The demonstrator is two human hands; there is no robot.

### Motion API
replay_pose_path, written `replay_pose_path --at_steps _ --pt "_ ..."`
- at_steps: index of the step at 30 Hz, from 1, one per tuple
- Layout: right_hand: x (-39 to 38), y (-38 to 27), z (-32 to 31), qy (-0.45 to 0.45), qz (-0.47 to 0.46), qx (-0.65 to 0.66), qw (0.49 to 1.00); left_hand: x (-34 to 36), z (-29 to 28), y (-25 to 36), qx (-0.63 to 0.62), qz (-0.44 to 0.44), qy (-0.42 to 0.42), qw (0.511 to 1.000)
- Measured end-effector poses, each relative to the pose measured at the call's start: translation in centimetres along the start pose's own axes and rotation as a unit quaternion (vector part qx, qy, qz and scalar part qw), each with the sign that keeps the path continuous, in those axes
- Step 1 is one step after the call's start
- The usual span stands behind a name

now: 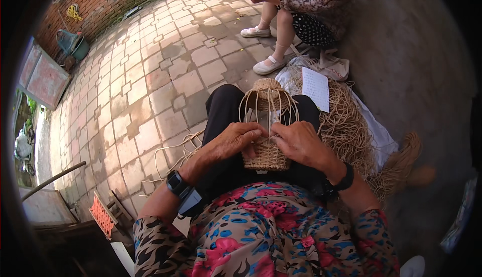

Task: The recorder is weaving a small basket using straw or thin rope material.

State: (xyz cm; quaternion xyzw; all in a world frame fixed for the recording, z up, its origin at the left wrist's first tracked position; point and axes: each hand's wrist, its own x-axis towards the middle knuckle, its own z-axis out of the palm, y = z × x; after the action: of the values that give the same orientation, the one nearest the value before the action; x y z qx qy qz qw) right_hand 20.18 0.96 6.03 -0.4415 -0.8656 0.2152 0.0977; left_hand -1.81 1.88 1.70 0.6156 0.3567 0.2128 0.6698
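Note:
Between my knees stands a small woven basket (267,162) of tan cord, its lower wall tightly woven. Bare upright strands rise from that wall to a rounded woven part at the far end. My left hand (240,140) grips the left side of the wall, some fingertips hidden among the strands. On the other side, my right hand (299,144) is closed at the wall's upper edge, thumb and forefinger pinched by an upright strand. The two hands nearly meet at the middle. Whether a separate weaving cord lies in the right fingers is too small to tell.
A heap of loose tan cord (344,124) lies on white cloth (377,139) to my right, with a sheet of paper (315,89) on it. Cord ends (175,151) trail at my left. Ahead sits another person (314,11) holding a phone. An orange crate (102,215) stands lower left.

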Motion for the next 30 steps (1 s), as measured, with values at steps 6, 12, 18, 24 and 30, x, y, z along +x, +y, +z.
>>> replay_pose_path --at_steps 6,12,18,24,30 --pt "-4.1 0.9 -0.5 0.102 0.014 0.05 0.993 -0.3 0.5 0.8 0.103 -0.015 -0.005 0.995" --pt "-5.3 4.1 1.9 0.174 0.094 0.249 0.948 -0.2 1.6 0.5 0.135 -0.004 0.013 0.991" --pt "-6.2 5.3 3.2 0.119 0.168 0.292 0.934 -1.0 1.1 1.0 0.069 0.011 0.022 0.997" --pt "-6.1 4.9 2.9 0.11 0.191 0.329 0.918 -3.6 1.3 0.8 0.097 0.011 0.209 0.973" --pt "-6.2 4.6 2.7 0.116 0.229 0.327 0.909 -3.4 3.5 0.5 0.283 0.099 0.202 0.932"
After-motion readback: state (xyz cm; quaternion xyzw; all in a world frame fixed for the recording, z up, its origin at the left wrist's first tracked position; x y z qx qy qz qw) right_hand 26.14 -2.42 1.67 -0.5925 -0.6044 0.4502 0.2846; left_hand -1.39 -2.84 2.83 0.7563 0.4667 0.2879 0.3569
